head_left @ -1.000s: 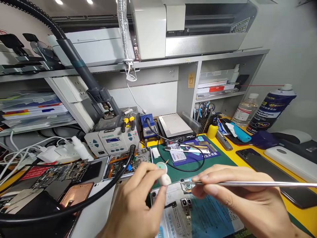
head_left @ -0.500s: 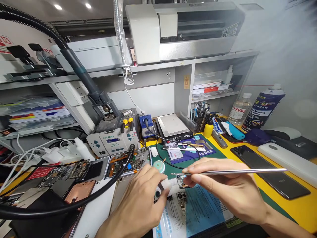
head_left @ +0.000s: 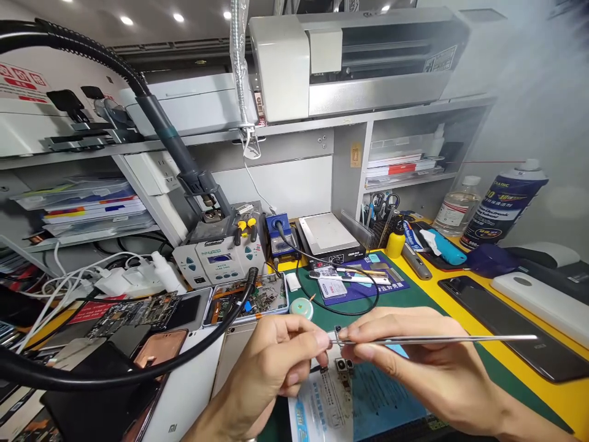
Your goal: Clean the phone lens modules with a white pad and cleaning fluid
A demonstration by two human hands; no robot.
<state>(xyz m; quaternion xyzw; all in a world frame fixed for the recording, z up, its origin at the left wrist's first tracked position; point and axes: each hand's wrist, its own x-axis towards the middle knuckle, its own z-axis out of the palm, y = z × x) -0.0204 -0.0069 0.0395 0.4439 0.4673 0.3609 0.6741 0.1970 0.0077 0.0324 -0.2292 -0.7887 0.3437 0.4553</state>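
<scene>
My right hand [head_left: 414, 359] grips slim metal tweezers [head_left: 464, 339], held nearly level with the long end pointing right. At its fingertips is a small silvery phone part [head_left: 337, 336] with a dark round spot. My left hand [head_left: 280, 362] is closed, thumb and forefinger pinching the left side of that same part; its exact kind is too small to tell. Below the hands, a camera module [head_left: 344, 366] with square lenses lies on a printed blue and white sheet [head_left: 381, 396]. Just behind my left hand sits a round pale-green container [head_left: 302, 309].
A tray of small boards and parts [head_left: 271, 294] lies behind my left hand. A thick black hose [head_left: 184, 365] curves across the left side over phones and circuit boards. A hot-air station [head_left: 221, 261] stands behind. At right lie a dark phone [head_left: 510, 331] and a spray can [head_left: 506, 202].
My left hand has turned and closed in on the small part at my right fingertips. The white piece in its fingers earlier no longer shows. The view has shifted slightly left.
</scene>
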